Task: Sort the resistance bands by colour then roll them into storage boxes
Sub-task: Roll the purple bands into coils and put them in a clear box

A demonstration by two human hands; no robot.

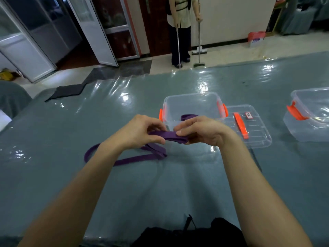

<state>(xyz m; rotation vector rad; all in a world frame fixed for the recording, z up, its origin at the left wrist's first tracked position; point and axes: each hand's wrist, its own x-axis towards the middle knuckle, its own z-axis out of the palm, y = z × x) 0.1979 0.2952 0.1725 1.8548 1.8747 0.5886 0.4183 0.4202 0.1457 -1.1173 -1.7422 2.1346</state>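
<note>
My left fingers (157, 139) were curled on one end of a folded stretch of the purple band (170, 137), and my right fingers (181, 132) pinched the other end, so both sets were closed on it. The two ends lay close together. The left hand (142, 130) and right hand (203, 131) held that fold just above the desk (53, 139), in front of me and a little right of centre.

From under the left hand, the band's loose part dropped to the desk. It bunched in a few layers just below the fold, then ran out left in a long flat loop that curved back toward my left forearm.

Just behind my hands stood a clear box (190, 97) with orange latches, open at the top. A second band (189, 116), also purple, lay inside near its front wall, partly hidden by my right hand.

The lid (256, 138) lay flat on the desk, touching the box's right side, with an orange handle and a small label on it. A second box (306, 132), clear with an orange latch, stood well apart at the right edge. I could not tell what it held.

The desk had a grey-blue cover under a shiny clear sheet. Beyond it, on the floor, a person (179, 20) stood holding two long-handled cleaning tools.
</note>
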